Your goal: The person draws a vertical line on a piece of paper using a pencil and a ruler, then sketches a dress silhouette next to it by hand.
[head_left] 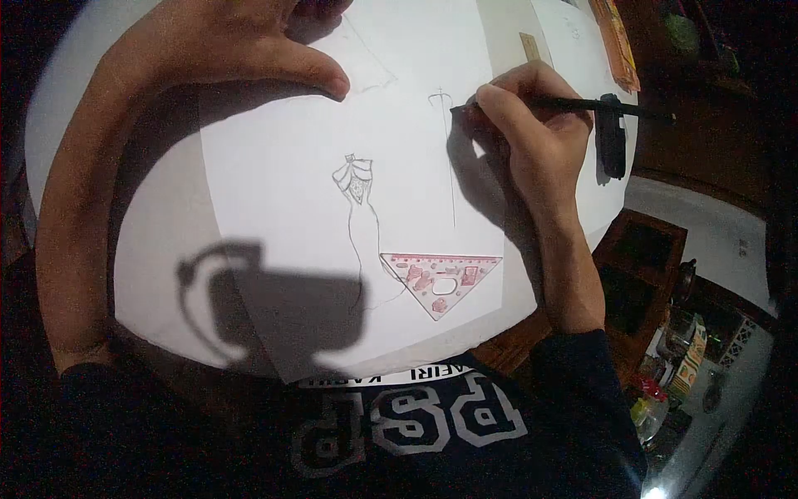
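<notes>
A white sheet of paper (274, 166) lies on the round white table (150, 274). A pencil sketch of a dress figure (357, 187) is drawn near its middle, and a thin vertical line (451, 166) runs to its right. My right hand (532, 137) grips a black pencil (598, 106), whose tip touches the paper at the top of that line. My left hand (224, 41) rests flat on the paper's upper left, thumb stretched out. A pink transparent set square (440, 279) lies on the sheet below the sketch.
A black object (613, 133) sits at the table's right edge, with a wooden ruler (529, 46) and an orange strip (617, 41) further back. A dark wooden stand (644, 249) and cluttered small items (673, 374) are below right. The head camera's shadow (266, 308) falls on the paper.
</notes>
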A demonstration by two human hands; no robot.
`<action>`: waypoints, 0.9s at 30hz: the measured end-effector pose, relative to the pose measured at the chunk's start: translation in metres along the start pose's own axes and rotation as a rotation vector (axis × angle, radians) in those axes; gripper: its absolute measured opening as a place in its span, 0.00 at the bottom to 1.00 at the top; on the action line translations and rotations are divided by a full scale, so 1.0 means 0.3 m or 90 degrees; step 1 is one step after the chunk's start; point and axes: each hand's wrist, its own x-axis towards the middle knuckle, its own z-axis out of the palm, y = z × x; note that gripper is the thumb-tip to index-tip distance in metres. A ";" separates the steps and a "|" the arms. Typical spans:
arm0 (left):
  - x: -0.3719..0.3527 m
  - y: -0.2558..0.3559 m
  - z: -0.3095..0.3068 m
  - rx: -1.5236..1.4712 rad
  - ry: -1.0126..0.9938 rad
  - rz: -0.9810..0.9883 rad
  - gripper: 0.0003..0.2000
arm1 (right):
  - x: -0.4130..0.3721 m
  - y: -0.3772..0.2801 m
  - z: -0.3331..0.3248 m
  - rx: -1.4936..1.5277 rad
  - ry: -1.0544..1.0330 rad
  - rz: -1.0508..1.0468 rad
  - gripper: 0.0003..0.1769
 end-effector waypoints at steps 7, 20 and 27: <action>-0.004 0.005 -0.006 0.016 0.003 0.018 0.28 | 0.004 -0.001 -0.008 0.040 0.002 0.010 0.06; -0.012 0.023 -0.008 -0.012 0.016 0.013 0.27 | -0.001 -0.007 0.007 0.007 0.001 -0.020 0.06; -0.017 0.100 -0.031 0.004 0.013 -0.105 0.26 | 0.000 -0.002 -0.001 0.044 0.003 0.011 0.06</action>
